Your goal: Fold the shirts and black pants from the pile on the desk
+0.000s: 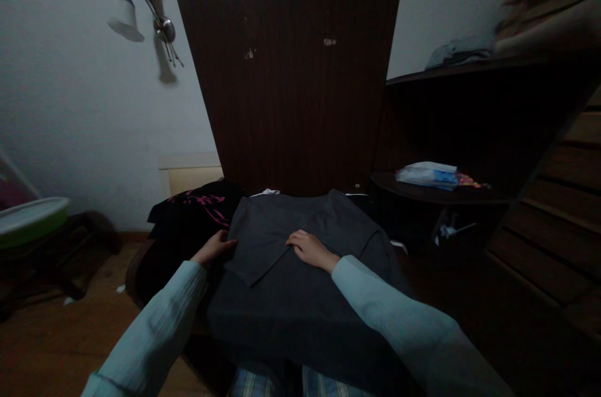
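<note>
A dark grey shirt (300, 303) is spread over a dark surface in front of me, its lower part draping over the near edge. Its left sleeve (256, 253) lies angled across the body of the shirt. At the outer edge of that sleeve is my left hand (215, 248), thumb over the cloth and fingers closed on it. My right hand (310, 250) rests on the middle of the shirt, its bent fingers pinching the cloth near the inner end of the sleeve. The fingertips of both hands are partly hidden.
Black cloth with pink print (201, 206) lies to the left. A tall dark wooden panel (291, 71) stands behind. Right, a shelf (441, 195) holds a plastic packet (427, 175); folded clothes (462, 49) lie above. A green-rimmed basin (35, 221) stands far left.
</note>
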The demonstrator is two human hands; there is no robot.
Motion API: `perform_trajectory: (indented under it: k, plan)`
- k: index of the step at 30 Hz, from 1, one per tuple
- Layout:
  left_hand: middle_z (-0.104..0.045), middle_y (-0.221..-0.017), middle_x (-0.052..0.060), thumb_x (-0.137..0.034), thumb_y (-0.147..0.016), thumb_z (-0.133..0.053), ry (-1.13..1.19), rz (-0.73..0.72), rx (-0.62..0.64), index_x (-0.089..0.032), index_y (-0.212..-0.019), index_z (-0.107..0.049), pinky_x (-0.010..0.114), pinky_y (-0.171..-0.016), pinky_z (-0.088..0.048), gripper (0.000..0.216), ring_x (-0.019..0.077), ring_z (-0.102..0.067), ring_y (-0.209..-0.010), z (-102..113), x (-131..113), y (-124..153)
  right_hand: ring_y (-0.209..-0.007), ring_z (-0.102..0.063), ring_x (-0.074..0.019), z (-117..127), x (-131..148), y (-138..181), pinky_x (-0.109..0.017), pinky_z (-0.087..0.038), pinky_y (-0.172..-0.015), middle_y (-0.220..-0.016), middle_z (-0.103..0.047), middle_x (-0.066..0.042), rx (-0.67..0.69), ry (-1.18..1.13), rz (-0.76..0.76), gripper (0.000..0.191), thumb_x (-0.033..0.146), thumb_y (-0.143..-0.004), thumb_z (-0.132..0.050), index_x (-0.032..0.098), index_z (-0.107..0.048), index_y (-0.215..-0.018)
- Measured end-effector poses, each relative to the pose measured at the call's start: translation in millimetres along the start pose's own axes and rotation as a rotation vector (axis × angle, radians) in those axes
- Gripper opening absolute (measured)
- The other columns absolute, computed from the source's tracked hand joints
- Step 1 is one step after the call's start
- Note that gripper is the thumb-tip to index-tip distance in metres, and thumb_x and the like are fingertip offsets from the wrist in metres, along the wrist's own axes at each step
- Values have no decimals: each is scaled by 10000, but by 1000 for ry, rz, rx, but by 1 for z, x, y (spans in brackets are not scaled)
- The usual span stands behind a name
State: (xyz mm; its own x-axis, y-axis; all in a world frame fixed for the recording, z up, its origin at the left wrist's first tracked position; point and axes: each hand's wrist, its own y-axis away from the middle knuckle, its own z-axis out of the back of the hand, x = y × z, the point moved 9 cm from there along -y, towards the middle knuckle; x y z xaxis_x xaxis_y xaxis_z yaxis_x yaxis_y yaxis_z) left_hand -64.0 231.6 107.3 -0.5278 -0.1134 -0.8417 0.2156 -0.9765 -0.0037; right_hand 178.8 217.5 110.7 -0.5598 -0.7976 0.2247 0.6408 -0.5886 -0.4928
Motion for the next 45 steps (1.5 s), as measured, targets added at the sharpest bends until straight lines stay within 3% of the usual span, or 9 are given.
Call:
perform_trajectory:
  k: [4,8,14,20,24,29,36,41,45]
  plan:
    - [-630,-902,58,-265,-618,-629,67,-95,43,-143,-956,-500,262,-617,-506,381,185,-621,-759,-4,-26,0,-899,-518,-156,1,0,-1,-285,-438,-810,-931,-610,-50,-11,6,-1,284,53,-738,-438,171,-626,-914]
    - [-630,-973,77,-186,-648,-590,-251,-232,20,-146,-1088,-465,276,-732,-475,459,220,-606,-876,-16,-66,7,-922,-515,-161,4,2,0,-289,-441,-816,-944,-605,-53,-18,-12,-13,292,58,-724,-456,174,-622,-934]
    - [-584,-1093,141,-53,-739,-398,-613,-430,8,-132,-1208,-372,277,-795,-420,476,217,-572,-983,-83,-108,37,-940,-519,-168,2,-1,0,-298,-436,-835,-950,-615,-56,-21,-53,-24,292,55,-704,-467,167,-623,-924]
    - [-595,-1052,144,-112,-789,-373,-746,-394,77,-142,-1189,-377,288,-724,-439,402,225,-597,-923,-135,-98,45,-861,-568,-156,0,-21,0,-302,-440,-822,-866,-639,-39,-88,-197,-140,249,32,-679,-461,177,-594,-830]
    - [-583,-1058,148,-179,-788,-420,-729,-399,106,-136,-1173,-389,287,-740,-433,389,229,-585,-943,-136,-95,47,-786,-588,-130,0,-29,3,-265,-469,-725,-909,-618,-49,-122,-326,-212,389,71,-711,-474,170,-477,-1087]
    - [-563,-1050,129,-261,-780,-464,-718,-463,203,-142,-1160,-419,279,-770,-423,401,218,-567,-954,-136,-91,54,-868,-578,-157,-3,-24,2,-320,-442,-805,-1005,-602,-73,-56,-291,-220,528,285,-786,-508,215,-340,-1281]
    - [-524,-1007,84,-218,-789,-430,-674,-469,59,-157,-1121,-469,243,-809,-403,341,174,-536,-961,-134,-78,59,-828,-595,-197,-6,-26,-19,-323,-445,-745,-898,-634,-68,112,-240,-294,523,391,-825,-440,228,-327,-1309]
    - [-536,-977,69,-215,-794,-421,-632,-475,23,-166,-1120,-489,227,-776,-412,336,160,-552,-907,-131,-78,60,-901,-566,-177,-4,-32,-30,-310,-416,-804,-1086,-576,-79,-42,-202,-298,390,343,-851,-390,220,-435,-1219]
    - [-553,-952,64,-223,-800,-416,-634,-475,14,-171,-1089,-525,223,-767,-414,313,157,-555,-896,-130,-80,61,-739,-554,-137,-10,-31,-25,-273,-429,-717,-952,-587,-57,-82,-155,-272,290,273,-823,-432,187,-521,-1085]
